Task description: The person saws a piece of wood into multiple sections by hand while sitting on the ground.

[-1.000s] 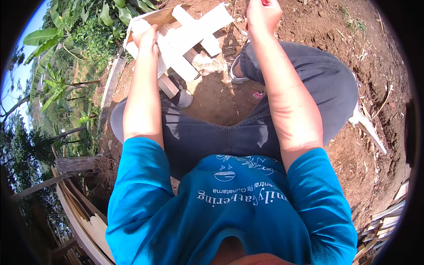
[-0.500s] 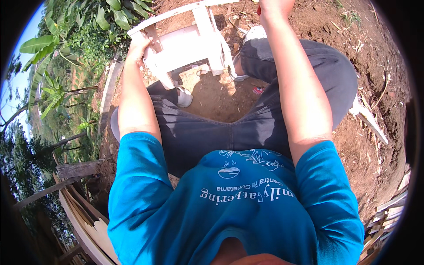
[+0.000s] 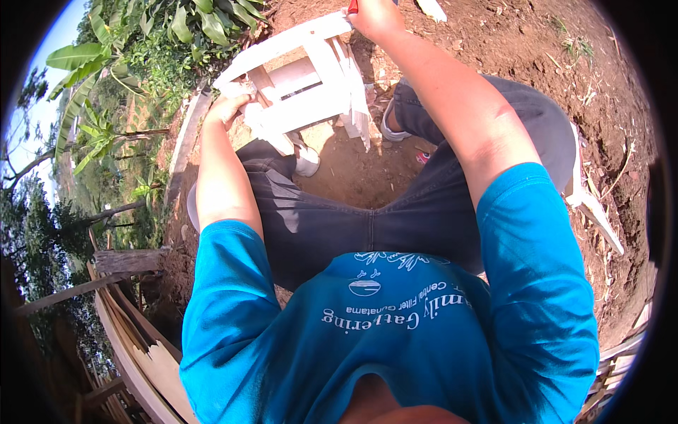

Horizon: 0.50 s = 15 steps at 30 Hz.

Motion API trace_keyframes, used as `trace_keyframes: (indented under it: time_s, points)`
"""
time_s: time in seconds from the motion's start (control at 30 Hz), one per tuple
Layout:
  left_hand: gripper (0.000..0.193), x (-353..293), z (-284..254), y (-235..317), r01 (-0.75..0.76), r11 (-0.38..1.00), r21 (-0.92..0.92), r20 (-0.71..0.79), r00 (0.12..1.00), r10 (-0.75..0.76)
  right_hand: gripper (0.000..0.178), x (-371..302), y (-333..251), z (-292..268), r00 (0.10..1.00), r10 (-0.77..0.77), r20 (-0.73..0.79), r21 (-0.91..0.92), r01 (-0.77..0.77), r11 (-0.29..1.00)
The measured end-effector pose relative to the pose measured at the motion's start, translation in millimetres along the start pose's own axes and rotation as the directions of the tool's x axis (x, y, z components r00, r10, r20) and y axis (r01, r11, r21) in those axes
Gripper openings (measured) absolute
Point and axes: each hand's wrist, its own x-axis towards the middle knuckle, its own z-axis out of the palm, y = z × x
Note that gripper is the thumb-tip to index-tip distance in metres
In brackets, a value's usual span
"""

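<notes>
A small pale wooden stool [image 3: 305, 112] is tilted between my feet, with slats and legs showing. My left hand [image 3: 232, 104] is closed around its left end, near a leg. At the far right end of the stool's long curved board, my right hand [image 3: 379, 20] is closed in a fist. A bit of a red object [image 3: 352, 7] sticks out of that fist, beside the board's end. Most of this object is hidden by the fingers and the picture's upper edge, so its kind is unclear.
My bent legs in dark trousers [image 3: 332, 233] frame the stool on brown soil. A pale wooden piece [image 3: 597, 215] lies right of my right knee. Cut boards [image 3: 152, 364] stand at the lower left, stacked slats [image 3: 618, 371] at the lower right. Leafy plants [image 3: 191, 28] grow at the far left.
My right hand has come left and nearer, from beyond the stool to the end of its board. The stool has turned slightly, and a gap between its boards now shows.
</notes>
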Motion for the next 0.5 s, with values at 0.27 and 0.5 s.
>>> trace_keyframes:
  time_s: [0.27,0.5]
  points:
    - [0.091,-30,97,49,0.024,0.992,-0.125,-0.881,0.458,-0.122,0.031,-3,-1,4,0.912,0.055,0.407,-0.037,-0.043,0.998]
    - [0.090,-8,174,102,0.000,1.000,0.000,-0.266,0.964,0.000,0.027,14,-26,36,0.873,0.282,0.398,0.145,-0.363,0.920]
